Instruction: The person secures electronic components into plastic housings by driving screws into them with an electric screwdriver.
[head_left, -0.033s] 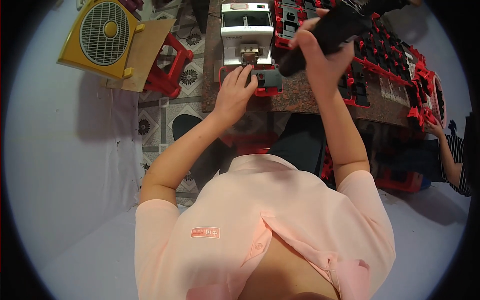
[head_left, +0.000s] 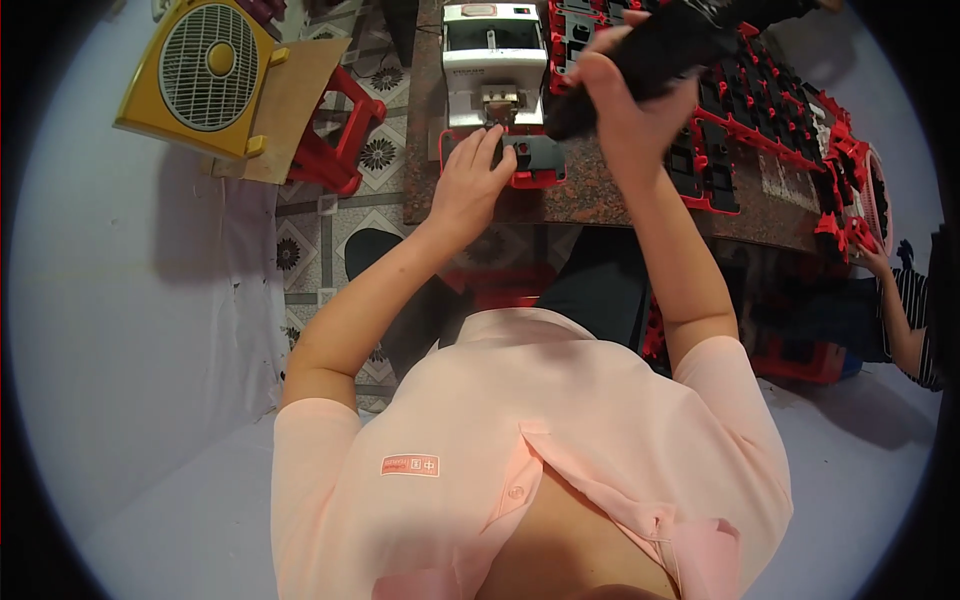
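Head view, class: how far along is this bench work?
Done: red-and-black plastic parts lie spread across the brown stone-topped bench. In hand: the left hand presses a grey flat plate in a red holder under the white bench machine; the right hand grips a black bar-shaped piece. Left: cannot tell.

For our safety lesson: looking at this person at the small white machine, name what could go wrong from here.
1. The left hand rests on the red and black part right beneath the white machine; its fingers could get pinched.
2. The right hand holds a black lever high up; a slip might jolt it.
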